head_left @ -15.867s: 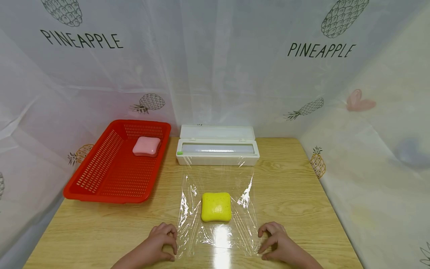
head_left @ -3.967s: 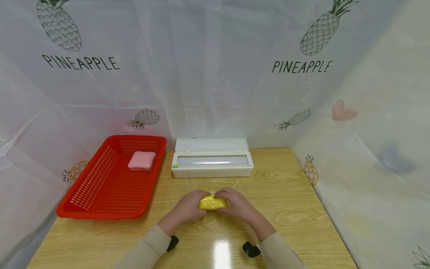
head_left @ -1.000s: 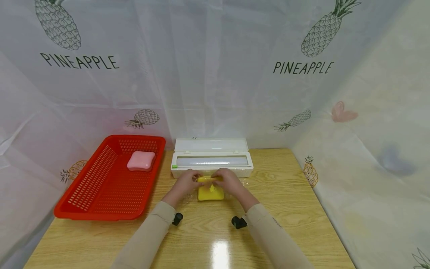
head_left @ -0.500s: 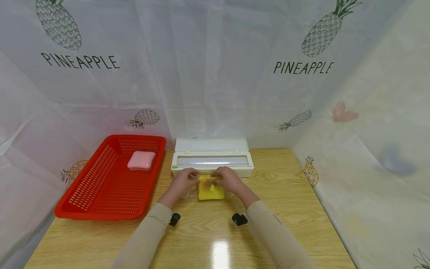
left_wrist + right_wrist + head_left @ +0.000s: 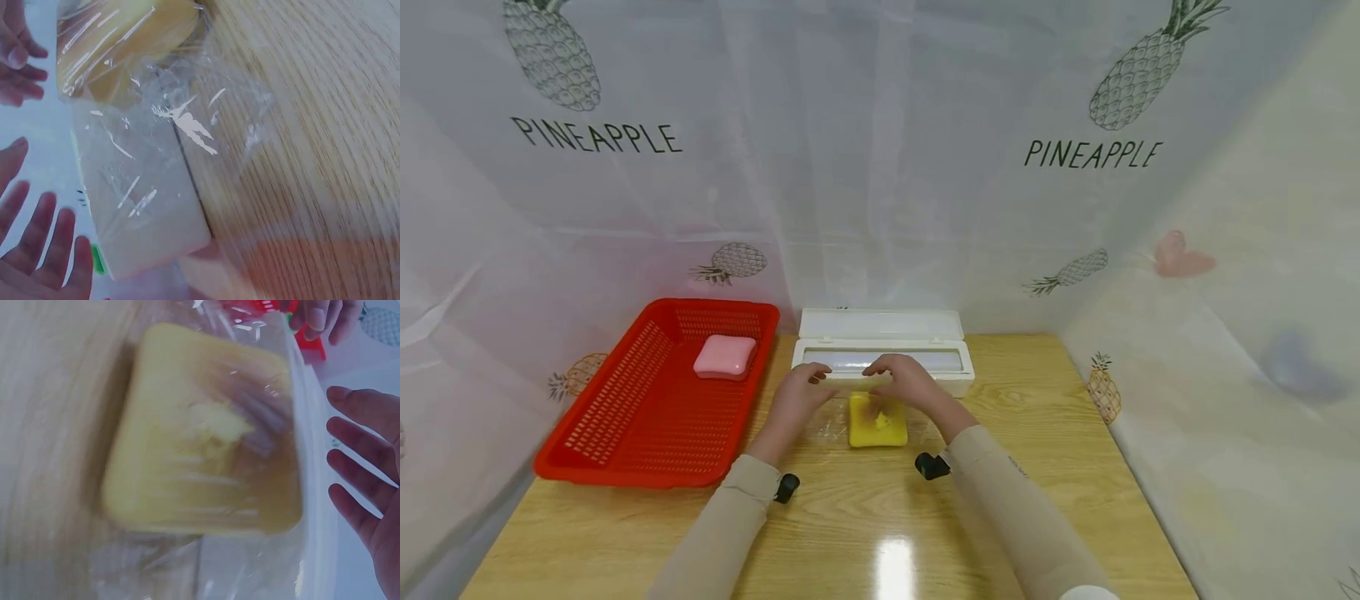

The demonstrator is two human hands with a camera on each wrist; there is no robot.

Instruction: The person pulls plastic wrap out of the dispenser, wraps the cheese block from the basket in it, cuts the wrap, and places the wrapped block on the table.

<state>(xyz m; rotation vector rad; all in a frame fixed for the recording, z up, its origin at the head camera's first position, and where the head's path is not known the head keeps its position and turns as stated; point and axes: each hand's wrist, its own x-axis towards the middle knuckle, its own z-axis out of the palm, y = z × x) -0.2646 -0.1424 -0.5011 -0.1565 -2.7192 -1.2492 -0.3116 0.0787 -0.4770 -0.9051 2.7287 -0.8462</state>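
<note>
A yellow sponge (image 5: 868, 435) lies on the table just in front of a white cling film dispenser (image 5: 957, 385). Clear cling film (image 5: 187, 119) covers it, with loose, crumpled film spreading at its sides. My left hand (image 5: 792, 408) hovers behind and left of the sponge, fingers loosely bent and holding nothing. Over the far right corner hangs my right hand (image 5: 910, 385), and the right wrist view shows its fingers (image 5: 359, 406) spread apart, off the film. Between the two hands there is a gap, above the dispenser's front edge.
To the left stands a red basket (image 5: 658, 479) with a pink sponge (image 5: 725, 357) in it. The dispenser's lid (image 5: 880, 322) is up, and its roll (image 5: 850, 360) shows. A printed curtain (image 5: 880, 167) hangs behind the table (image 5: 1037, 467).
Film once lay flat under the sponge; now it wraps it, and the sponge sits closer to the dispenser. Within the last half second both hands have let go of the film and lifted away.
</note>
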